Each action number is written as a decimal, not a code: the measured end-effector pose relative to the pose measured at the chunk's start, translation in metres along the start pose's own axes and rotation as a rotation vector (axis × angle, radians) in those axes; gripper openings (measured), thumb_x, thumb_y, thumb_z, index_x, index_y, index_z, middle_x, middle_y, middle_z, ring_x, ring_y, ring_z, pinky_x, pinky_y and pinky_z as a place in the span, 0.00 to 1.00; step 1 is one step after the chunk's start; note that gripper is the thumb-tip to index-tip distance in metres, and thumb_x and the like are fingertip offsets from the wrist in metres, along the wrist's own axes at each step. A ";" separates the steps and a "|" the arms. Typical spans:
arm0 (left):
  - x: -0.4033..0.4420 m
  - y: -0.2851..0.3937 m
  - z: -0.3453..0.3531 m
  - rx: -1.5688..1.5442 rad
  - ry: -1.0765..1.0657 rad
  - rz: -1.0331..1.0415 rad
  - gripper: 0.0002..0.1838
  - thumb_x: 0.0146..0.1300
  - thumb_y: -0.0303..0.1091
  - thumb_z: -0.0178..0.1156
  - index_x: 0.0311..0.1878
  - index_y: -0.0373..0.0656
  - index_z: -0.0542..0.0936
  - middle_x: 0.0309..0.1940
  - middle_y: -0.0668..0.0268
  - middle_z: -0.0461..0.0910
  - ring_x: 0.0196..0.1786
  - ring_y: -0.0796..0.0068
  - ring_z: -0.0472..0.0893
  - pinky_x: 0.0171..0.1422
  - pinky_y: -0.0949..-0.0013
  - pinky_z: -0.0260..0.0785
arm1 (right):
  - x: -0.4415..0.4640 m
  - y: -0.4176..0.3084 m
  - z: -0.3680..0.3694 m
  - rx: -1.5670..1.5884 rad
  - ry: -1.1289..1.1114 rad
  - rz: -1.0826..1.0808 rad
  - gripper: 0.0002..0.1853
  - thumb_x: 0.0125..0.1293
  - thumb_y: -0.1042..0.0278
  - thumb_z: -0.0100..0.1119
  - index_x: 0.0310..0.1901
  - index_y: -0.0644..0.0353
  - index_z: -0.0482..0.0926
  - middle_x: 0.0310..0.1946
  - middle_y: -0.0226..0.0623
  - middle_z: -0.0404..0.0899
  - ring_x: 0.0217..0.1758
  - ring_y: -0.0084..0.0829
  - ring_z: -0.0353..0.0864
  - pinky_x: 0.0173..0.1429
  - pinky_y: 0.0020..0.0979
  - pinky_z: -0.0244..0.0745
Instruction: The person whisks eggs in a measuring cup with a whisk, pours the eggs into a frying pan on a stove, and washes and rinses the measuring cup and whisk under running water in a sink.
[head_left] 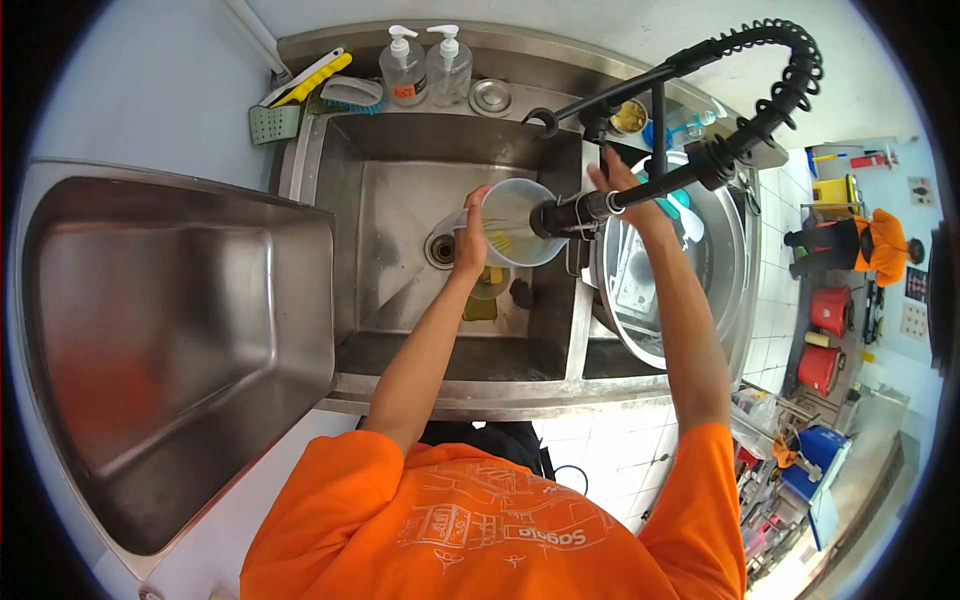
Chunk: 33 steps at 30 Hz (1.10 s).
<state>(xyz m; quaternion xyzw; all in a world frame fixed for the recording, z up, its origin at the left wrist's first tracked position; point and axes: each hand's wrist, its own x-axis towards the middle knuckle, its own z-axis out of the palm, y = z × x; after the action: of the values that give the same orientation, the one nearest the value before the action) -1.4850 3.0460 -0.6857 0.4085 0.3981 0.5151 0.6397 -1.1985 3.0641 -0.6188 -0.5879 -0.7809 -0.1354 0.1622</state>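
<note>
My left hand [472,232] is wrapped around the side of a translucent plastic pitcher [517,258] above the steel sink [400,190]. Inside the pitcher, yellowish wires like a whisk's [499,240] show. The black spray head [545,220] of the tap hangs over the pitcher's right rim. My right hand [618,178] reaches past the hose to the tap's base, fingers stretched and apart; whether it touches the tap is hard to see. Below the pitcher, a yellow-green sponge [480,307] lies on the sink floor, near the drain [440,250].
A large metal basin [735,290] holding utensils stands at the right. Two pump bottles [403,75], a brush [352,94] and a steel lid [490,97] line the back ledge. Another steel basin [180,330] is at left. A person [880,247] in orange is far right.
</note>
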 end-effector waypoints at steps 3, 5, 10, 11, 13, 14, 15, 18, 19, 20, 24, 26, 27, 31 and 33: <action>-0.005 0.006 0.003 -0.057 0.002 -0.103 0.26 0.77 0.50 0.37 0.61 0.39 0.72 0.56 0.59 0.74 0.61 0.68 0.71 0.69 0.66 0.58 | -0.020 -0.036 -0.054 0.242 -0.386 0.079 0.21 0.65 0.51 0.61 0.43 0.65 0.80 0.48 0.56 0.79 0.50 0.51 0.81 0.48 0.45 0.79; -0.008 0.008 0.001 -0.090 -0.017 -0.119 0.26 0.77 0.50 0.37 0.61 0.39 0.73 0.56 0.61 0.75 0.60 0.69 0.71 0.68 0.66 0.59 | -0.031 -0.088 -0.084 0.171 -0.627 0.280 0.22 0.64 0.46 0.60 0.38 0.62 0.80 0.40 0.54 0.81 0.46 0.51 0.83 0.45 0.46 0.80; -0.001 0.004 0.002 0.070 -0.131 -0.047 0.28 0.77 0.51 0.36 0.61 0.39 0.73 0.57 0.61 0.76 0.62 0.67 0.72 0.67 0.65 0.60 | -0.022 -0.132 -0.100 0.203 -0.868 0.322 0.22 0.65 0.45 0.58 0.36 0.62 0.80 0.30 0.52 0.83 0.37 0.53 0.85 0.39 0.48 0.80; 0.004 0.002 0.004 0.295 -0.169 0.069 0.27 0.76 0.52 0.37 0.58 0.41 0.76 0.54 0.59 0.79 0.59 0.64 0.75 0.65 0.64 0.62 | -0.021 -0.129 -0.091 0.198 -0.823 0.284 0.22 0.66 0.45 0.58 0.36 0.61 0.80 0.27 0.51 0.83 0.34 0.53 0.85 0.37 0.48 0.80; 0.013 0.006 0.010 0.519 -0.198 0.183 0.26 0.76 0.53 0.38 0.55 0.43 0.79 0.50 0.58 0.81 0.56 0.60 0.78 0.63 0.62 0.65 | -0.002 -0.103 -0.099 0.095 -0.687 0.387 0.25 0.66 0.43 0.56 0.37 0.62 0.80 0.27 0.50 0.83 0.32 0.51 0.85 0.35 0.47 0.80; 0.018 0.018 0.015 0.549 -0.184 0.228 0.26 0.75 0.53 0.39 0.53 0.43 0.80 0.48 0.56 0.82 0.54 0.58 0.79 0.60 0.61 0.66 | -0.026 -0.104 -0.084 0.134 -0.724 0.259 0.24 0.66 0.43 0.55 0.38 0.62 0.80 0.25 0.49 0.83 0.31 0.52 0.85 0.34 0.47 0.80; 0.026 0.024 0.015 0.582 -0.177 0.281 0.26 0.75 0.53 0.39 0.51 0.43 0.81 0.46 0.54 0.83 0.52 0.55 0.80 0.58 0.60 0.68 | -0.033 -0.115 -0.078 0.173 -0.749 0.135 0.24 0.67 0.44 0.55 0.38 0.63 0.80 0.23 0.49 0.82 0.30 0.53 0.84 0.33 0.48 0.79; 0.036 0.027 0.008 0.607 -0.176 0.266 0.26 0.74 0.52 0.41 0.50 0.42 0.81 0.43 0.56 0.84 0.48 0.55 0.82 0.54 0.58 0.69 | -0.012 -0.118 -0.103 0.205 -0.635 0.491 0.24 0.67 0.44 0.56 0.38 0.63 0.81 0.26 0.53 0.82 0.33 0.56 0.83 0.38 0.49 0.79; 0.034 0.024 0.005 0.604 -0.180 0.252 0.26 0.74 0.52 0.41 0.50 0.42 0.81 0.43 0.56 0.84 0.48 0.55 0.82 0.54 0.58 0.69 | -0.020 -0.113 -0.102 0.269 -0.562 0.507 0.25 0.67 0.43 0.54 0.39 0.63 0.81 0.28 0.55 0.82 0.35 0.57 0.83 0.40 0.51 0.78; 0.044 0.028 0.001 0.591 -0.180 0.241 0.25 0.74 0.52 0.41 0.49 0.42 0.81 0.41 0.56 0.84 0.47 0.56 0.82 0.53 0.58 0.70 | -0.030 -0.121 -0.101 0.320 -0.685 0.424 0.26 0.67 0.42 0.55 0.40 0.63 0.81 0.29 0.56 0.82 0.35 0.57 0.83 0.41 0.51 0.78; 0.060 0.035 -0.001 0.626 -0.207 0.264 0.24 0.75 0.51 0.40 0.48 0.44 0.82 0.42 0.59 0.84 0.47 0.59 0.82 0.52 0.60 0.69 | -0.037 -0.122 -0.099 0.366 -0.689 0.646 0.27 0.64 0.42 0.58 0.45 0.63 0.82 0.34 0.60 0.82 0.40 0.57 0.83 0.45 0.51 0.78; 0.067 0.041 0.005 0.605 -0.237 0.275 0.24 0.75 0.51 0.40 0.50 0.44 0.81 0.44 0.60 0.84 0.49 0.63 0.81 0.54 0.63 0.69 | -0.047 -0.122 -0.088 0.363 -0.772 0.574 0.27 0.64 0.42 0.58 0.45 0.63 0.82 0.34 0.61 0.81 0.40 0.57 0.83 0.44 0.52 0.77; 0.066 0.040 0.009 0.671 -0.306 0.385 0.24 0.75 0.50 0.41 0.49 0.43 0.81 0.43 0.60 0.84 0.48 0.63 0.81 0.54 0.63 0.69 | -0.038 -0.121 -0.090 0.389 -0.609 0.666 0.26 0.64 0.43 0.58 0.44 0.64 0.82 0.34 0.61 0.81 0.40 0.58 0.82 0.44 0.52 0.77; 0.060 0.041 0.033 0.733 -0.371 0.306 0.24 0.74 0.50 0.40 0.47 0.45 0.81 0.39 0.59 0.84 0.45 0.53 0.82 0.51 0.56 0.69 | -0.043 -0.130 -0.068 0.548 -0.711 0.426 0.25 0.65 0.45 0.58 0.42 0.65 0.82 0.35 0.60 0.82 0.41 0.59 0.82 0.45 0.52 0.76; 0.059 0.038 0.041 0.659 -0.370 0.350 0.24 0.74 0.50 0.39 0.48 0.45 0.81 0.40 0.59 0.84 0.46 0.54 0.81 0.52 0.56 0.68 | -0.027 -0.117 -0.072 0.443 -0.411 0.794 0.24 0.65 0.47 0.58 0.41 0.65 0.82 0.35 0.59 0.82 0.43 0.60 0.81 0.46 0.51 0.76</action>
<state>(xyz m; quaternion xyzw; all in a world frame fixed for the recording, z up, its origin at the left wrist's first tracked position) -1.4509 3.1043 -0.6413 0.7385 0.3444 0.3791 0.4385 -1.2973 2.9791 -0.5666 -0.8058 -0.5226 0.2246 0.1647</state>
